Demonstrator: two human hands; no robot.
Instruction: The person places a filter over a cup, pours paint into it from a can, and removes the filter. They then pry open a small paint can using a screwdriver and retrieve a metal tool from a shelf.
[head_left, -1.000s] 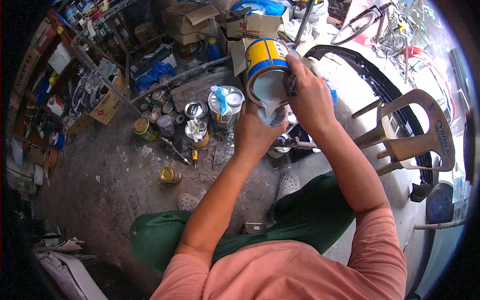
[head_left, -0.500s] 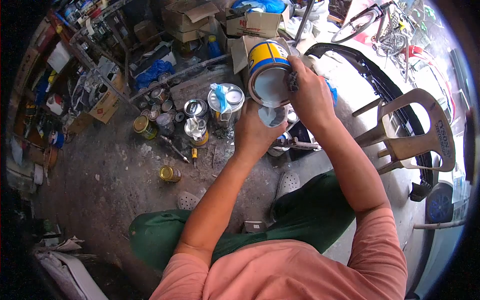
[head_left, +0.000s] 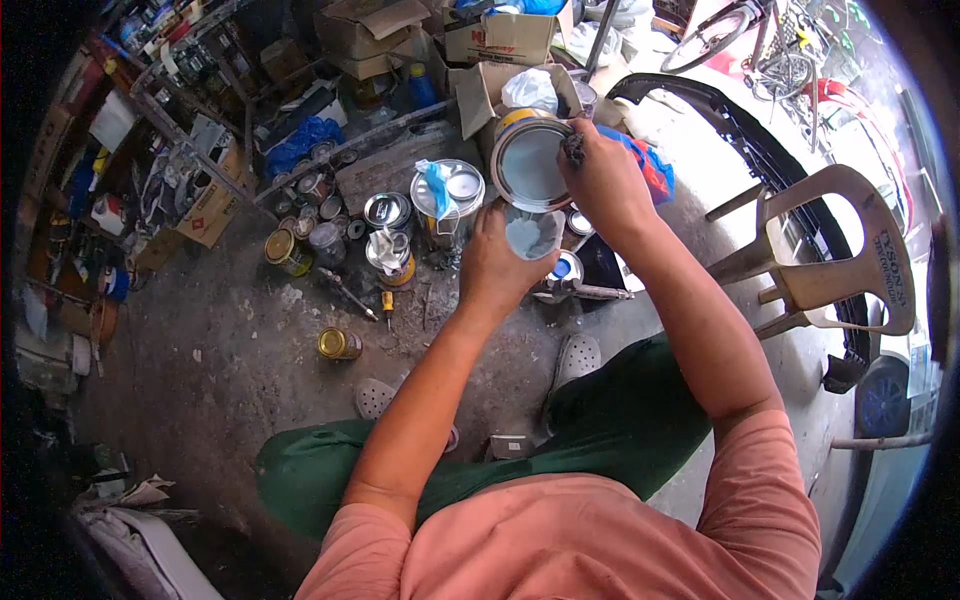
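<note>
My right hand (head_left: 608, 185) grips a paint can (head_left: 497, 160) by its right side, with a dark crumpled piece (head_left: 573, 150) at the fingers. The can's open mouth faces me and shows pale grey-blue paint inside. Just below its rim, my left hand (head_left: 488, 265) is wrapped round a small translucent cup (head_left: 549, 243) that has similar paint in it. Whether the rim touches the cup I cannot tell. Beneath my hands on the floor stand a large tin with a blue cloth on its lid (head_left: 462, 186) and a can with white stuff on top (head_left: 391, 262).
A yellow-handled screwdriver (head_left: 388, 305) and a small gold can (head_left: 340, 345) lie on the floor to the left. Several more tins stand behind them. A plastic chair (head_left: 790, 270) and a black car bumper (head_left: 740, 140) are at my right. Cardboard boxes (head_left: 500, 40) stand at the back.
The paint can has tipped back, so its yellow label shows less and its mouth faces me more. The cup has shifted slightly left and stays in my left hand.
</note>
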